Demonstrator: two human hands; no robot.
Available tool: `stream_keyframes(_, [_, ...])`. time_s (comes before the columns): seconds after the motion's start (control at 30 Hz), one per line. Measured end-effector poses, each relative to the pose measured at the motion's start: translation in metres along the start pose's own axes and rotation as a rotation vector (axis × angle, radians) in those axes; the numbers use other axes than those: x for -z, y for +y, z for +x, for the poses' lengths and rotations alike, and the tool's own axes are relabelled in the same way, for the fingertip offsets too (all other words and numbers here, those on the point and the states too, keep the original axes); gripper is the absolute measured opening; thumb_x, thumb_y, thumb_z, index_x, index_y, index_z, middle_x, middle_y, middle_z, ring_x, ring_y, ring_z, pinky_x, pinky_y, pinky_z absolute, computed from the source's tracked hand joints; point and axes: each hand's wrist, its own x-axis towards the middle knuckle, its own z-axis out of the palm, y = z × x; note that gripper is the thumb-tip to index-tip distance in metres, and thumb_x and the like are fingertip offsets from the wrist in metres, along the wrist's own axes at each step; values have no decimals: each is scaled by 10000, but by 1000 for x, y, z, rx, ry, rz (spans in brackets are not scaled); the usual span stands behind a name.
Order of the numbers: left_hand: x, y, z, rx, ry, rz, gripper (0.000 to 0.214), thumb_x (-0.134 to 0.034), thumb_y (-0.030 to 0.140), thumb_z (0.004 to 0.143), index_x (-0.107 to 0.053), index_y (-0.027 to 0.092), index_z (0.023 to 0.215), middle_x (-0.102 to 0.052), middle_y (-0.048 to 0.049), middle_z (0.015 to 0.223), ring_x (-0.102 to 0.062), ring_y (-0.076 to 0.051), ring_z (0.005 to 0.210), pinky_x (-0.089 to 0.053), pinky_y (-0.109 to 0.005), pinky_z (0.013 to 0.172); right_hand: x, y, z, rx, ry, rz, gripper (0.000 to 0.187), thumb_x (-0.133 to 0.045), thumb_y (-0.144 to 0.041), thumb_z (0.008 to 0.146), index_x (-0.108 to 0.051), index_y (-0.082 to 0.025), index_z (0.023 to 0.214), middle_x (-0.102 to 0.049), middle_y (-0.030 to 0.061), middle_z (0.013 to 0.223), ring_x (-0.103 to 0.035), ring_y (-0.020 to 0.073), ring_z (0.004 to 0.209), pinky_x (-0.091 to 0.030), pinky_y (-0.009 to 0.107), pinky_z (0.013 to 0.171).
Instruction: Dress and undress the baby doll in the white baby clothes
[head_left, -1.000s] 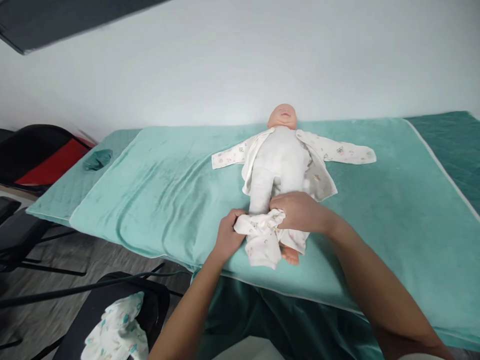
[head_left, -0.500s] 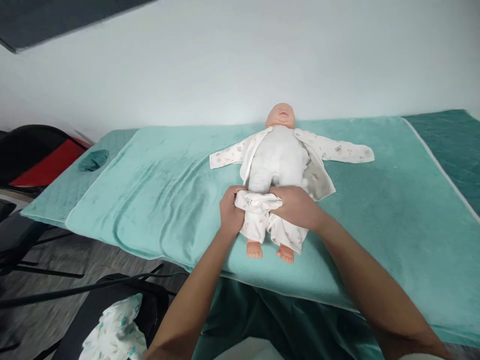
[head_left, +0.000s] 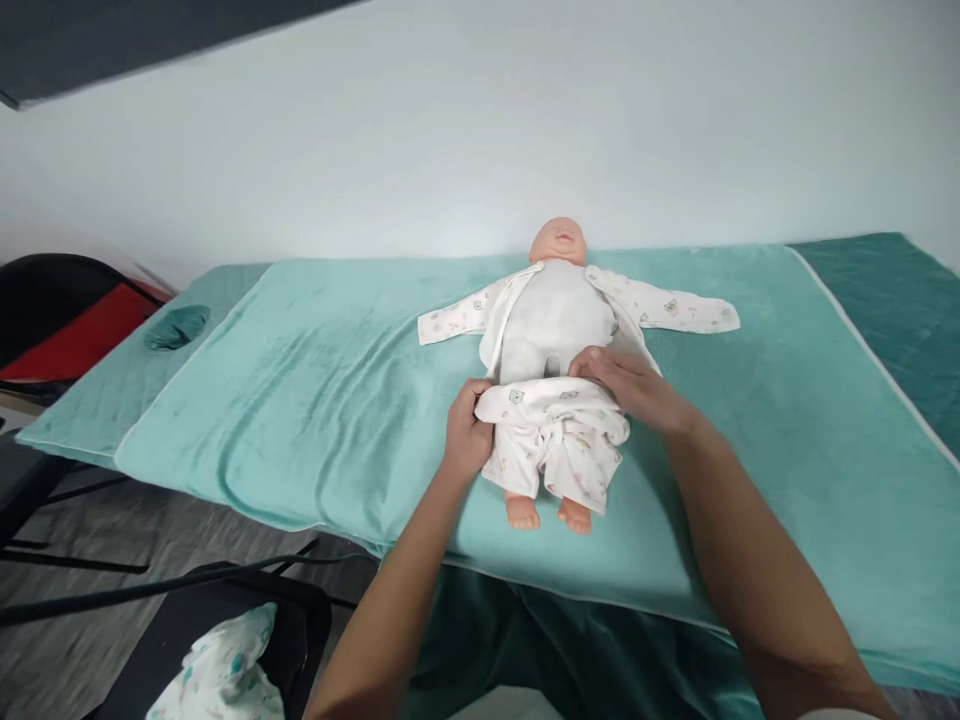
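A baby doll (head_left: 559, 300) with a pale cloth body lies on its back, its head toward the wall. White printed trousers (head_left: 559, 440) cover its lower legs, and their waistband is bunched around the thighs. My left hand (head_left: 469, 430) is closed on the waistband's left side. At the right thigh, my right hand (head_left: 634, 385) has its fingers bent together at the waistband's upper edge; its fingertips are partly hidden. A matching printed jacket (head_left: 675, 310) hangs open on the doll, sleeves spread sideways. Both bare feet (head_left: 523, 511) stick out below the trouser legs.
The doll rests on a padded bed with a teal cover (head_left: 337, 400), against a white wall (head_left: 480, 130). A face hole (head_left: 178, 328) is at the bed's left end. Patterned cloth (head_left: 225, 670) lies on a black chair (head_left: 157, 640) below; a black and red chair (head_left: 71, 320) stands left.
The trouser waistband has widened and sits slightly higher on the thighs. My right hand has shifted up and right, toward the doll's hip. My left hand still grips the left side.
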Motion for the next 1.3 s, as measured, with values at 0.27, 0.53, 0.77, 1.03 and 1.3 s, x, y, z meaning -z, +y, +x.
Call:
stream_keyframes(0.27, [2,-1,2,53,-31,-148,171,-563,135,761,-623,216,899,-640,-1,888,-580,-175,858,-447,-288,803,-4,13,8,-81,361,181,310,-747,-494,772,-627,-208,765,-500,-44,595,-384,100,522,-280,267,503])
stream_keyframes(0.53, [6,-16,29,175,215,-486,298,-598,161,732,-718,240,994,-711,-53,1060,-650,-216,1061,-515,-337,900,-12,36,15,37,693,-73,207,-655,-411,869,-625,-218,799,-569,-32,635,-484,126,572,-397,282,566])
stream_keyframes(0.77, [-16,-35,102,137,175,-258,285,-651,394,865,-679,215,1086,-714,-75,1171,-637,-224,1153,-455,-401,1081,-4,46,18,317,887,-554,134,-581,-294,905,-635,-216,1000,-687,100,1063,-608,256,1063,-485,450,966])
stream_keyframes(1.03, [-22,-32,135,137,-18,-198,270,-620,457,892,-667,192,908,-656,-5,828,-585,-156,796,-479,-277,774,15,73,33,-96,870,-222,335,-530,-451,925,-618,-209,1140,-673,104,1080,-630,245,973,-544,417,812])
stream_keyframes(1.3, [10,-35,127,415,198,-406,299,-695,469,778,-581,194,807,-562,30,711,-491,-113,624,-414,-240,602,25,81,33,-154,845,-301,340,-637,-457,837,-659,-215,1075,-667,116,1131,-616,254,999,-526,382,780])
